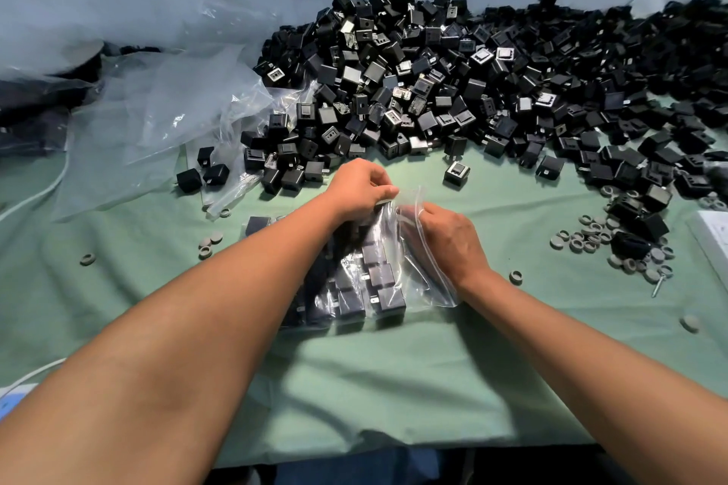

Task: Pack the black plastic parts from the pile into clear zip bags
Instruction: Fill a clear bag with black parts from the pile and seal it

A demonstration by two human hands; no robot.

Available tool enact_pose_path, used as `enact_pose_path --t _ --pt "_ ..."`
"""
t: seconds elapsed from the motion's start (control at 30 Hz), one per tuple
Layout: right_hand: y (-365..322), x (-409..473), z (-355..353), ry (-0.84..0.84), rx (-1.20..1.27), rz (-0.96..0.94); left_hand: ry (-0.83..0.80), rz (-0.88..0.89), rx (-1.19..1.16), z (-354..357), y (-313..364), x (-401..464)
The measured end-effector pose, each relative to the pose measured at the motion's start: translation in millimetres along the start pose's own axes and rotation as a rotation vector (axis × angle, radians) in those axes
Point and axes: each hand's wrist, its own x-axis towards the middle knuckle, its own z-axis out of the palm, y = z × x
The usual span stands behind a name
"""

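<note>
My left hand [360, 187] and right hand [447, 236] both pinch the far edge of a zip bag [378, 280] holding black parts, near the pile [453, 79].

Both hands are meeting at the mouth of a clear zip bag [378, 268] that is lying on the green-covered bench [512, 346]. The left hand [360, 187] is pinching the bag's top edge between thumb and curled fingers, and the right hand [449, 238] is gripping the same edge just beside it. Black plastic parts [388, 289] are sitting packed inside the bag. Beyond the hands, a broad pile of black parts [453, 83] is spreading across the back of the bench. Loose clear bags [165, 118] are lying crumpled to the left of the pile. Small grey rings [583, 236] are lying scattered to the right, near a screw [660, 283].
</note>
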Motion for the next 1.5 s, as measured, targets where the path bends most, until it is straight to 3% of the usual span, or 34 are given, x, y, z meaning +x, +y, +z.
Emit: enact_pose_path --t 0.43,0.73,0.93,1.5 --pt "-1.6 3.3 -2.2 -0.023 -0.043 -0.094 0.024 -0.013 -0.105 -5.3 -0.1 -0.4" --pt "1.9 1.3 -1.7 -0.075 -0.046 -0.121 0.271 -0.062 -0.075 -52.5 -41.0 -33.1" --pt "4.8 1.7 1.9 -0.163 -0.130 -0.099 0.173 -0.045 0.147 -61.2 -81.2 -62.8" --pt "-1.9 2.1 -3.8 -0.115 -0.085 -0.126 0.178 0.018 0.225 -57.5 -95.1 -69.8"
